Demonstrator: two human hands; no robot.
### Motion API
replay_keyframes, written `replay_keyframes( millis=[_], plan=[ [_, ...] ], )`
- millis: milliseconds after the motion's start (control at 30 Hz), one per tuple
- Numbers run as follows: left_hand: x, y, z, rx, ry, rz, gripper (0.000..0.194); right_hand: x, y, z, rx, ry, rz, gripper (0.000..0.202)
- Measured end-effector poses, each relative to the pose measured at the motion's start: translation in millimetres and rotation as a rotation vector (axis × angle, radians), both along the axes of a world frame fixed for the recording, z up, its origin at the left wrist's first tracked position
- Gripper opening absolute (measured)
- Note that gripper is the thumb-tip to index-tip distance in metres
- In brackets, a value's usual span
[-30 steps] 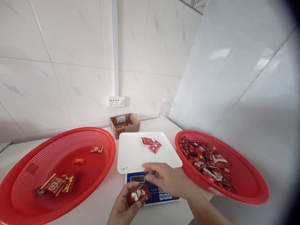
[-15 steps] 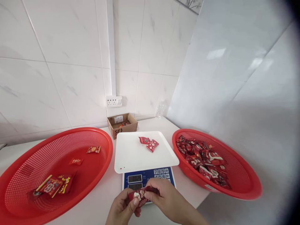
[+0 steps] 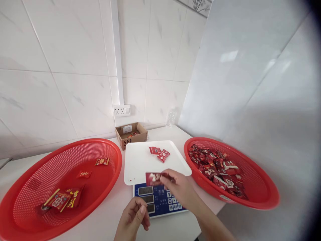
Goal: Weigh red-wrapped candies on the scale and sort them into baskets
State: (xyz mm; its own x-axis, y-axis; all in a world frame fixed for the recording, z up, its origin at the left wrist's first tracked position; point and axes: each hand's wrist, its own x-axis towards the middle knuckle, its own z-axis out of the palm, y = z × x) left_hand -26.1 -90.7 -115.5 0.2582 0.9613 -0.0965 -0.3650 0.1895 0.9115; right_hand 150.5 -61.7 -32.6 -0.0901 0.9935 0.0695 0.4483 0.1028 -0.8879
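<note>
A dark red candy packet [image 3: 153,179] is pinched in my right hand [image 3: 175,185], over the front edge of the scale's white tray [image 3: 140,160]. Two red packets [image 3: 163,155] lie on the tray toward its back. My left hand [image 3: 134,217] is at the front left of the blue scale [image 3: 160,201], its fingers curled and slightly apart, holding nothing. The scale's display digits are too faint to read, and my right hand hides part of its keypad.
A red basket [image 3: 100,197] on the left holds several packets. Another red basket [image 3: 265,197] on the right holds a pile of red packets. Behind the tray, a cardboard box [image 3: 135,142] and a clear plastic bottle [image 3: 171,117] stand near the wall.
My left hand has let go of the dark red packet. My right hand has carried it up and forward, from in front of the scale to the tray's front edge.
</note>
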Motion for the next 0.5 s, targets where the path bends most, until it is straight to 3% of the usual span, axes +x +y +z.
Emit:
replay_keyframes(
  millis=[67,200,367,500],
  plan=[
    [-1.0,1.3,-1.3,0.004,0.014,-0.001,0.038,0.9,11.7,2.5,0.138,-0.063,-0.073,0.028],
    [-1.9,2.4,-4.6,0.038,0.029,-0.007,0.038,-1.3,28.9,-4.0,0.227,-0.300,0.060,0.039],
    [-1.8,2.4,-6.0,0.046,0.033,-0.037,0.041,1.3,59.0,-15.3,0.088,-0.657,0.060,0.056],
    [-1.9,3.6,-7.0,0.052,0.033,-0.063,0.043,3.3,89.0,-14.2,-0.070,-0.750,0.091,0.069]
  ],
)
